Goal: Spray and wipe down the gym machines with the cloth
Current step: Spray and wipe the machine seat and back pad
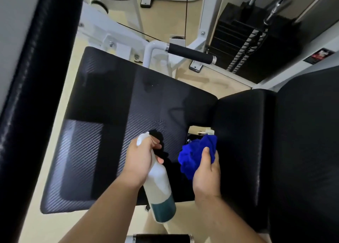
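Note:
I look down on a black padded machine seat (pixel 113 125) with a woven texture; fine spray droplets glisten near its middle. My left hand (pixel 138 160) grips a white spray bottle (pixel 158 186) with blue-green liquid in its bottom, a finger on the trigger, nozzle aimed at the seat. My right hand (pixel 206 171) holds a bunched blue cloth (pixel 194 154) just above the seat's right edge, beside the black back pad (pixel 242 142).
A white frame with a black foam handle (pixel 190 54) crosses beyond the seat. A black weight stack (pixel 244 46) stands at the upper right. A dark padded upright (pixel 38 77) runs down the left side. Beige floor shows around the seat.

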